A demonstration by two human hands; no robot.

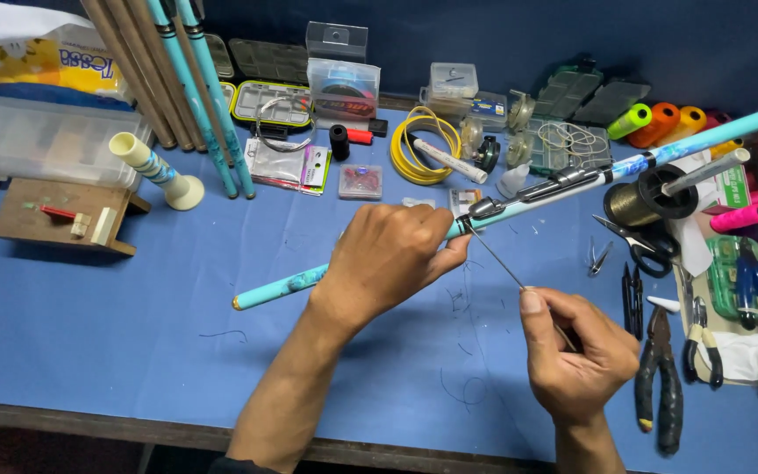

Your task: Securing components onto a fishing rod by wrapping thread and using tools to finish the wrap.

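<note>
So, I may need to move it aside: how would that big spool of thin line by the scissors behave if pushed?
The spool of line lies with its round face toward the camera, so a nudge would probably roll it. It looks densely wound, so likely hefty for its size. Scissors and the turquoise rod sit close and might stop it.

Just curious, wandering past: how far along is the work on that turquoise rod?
A metal guide already sits on the turquoise rod. The left hand grips the rod while the right hand holds a thin needle at the guide's foot. Pliers and scissors lie unused; whether the binding is finished can't be told.
</note>
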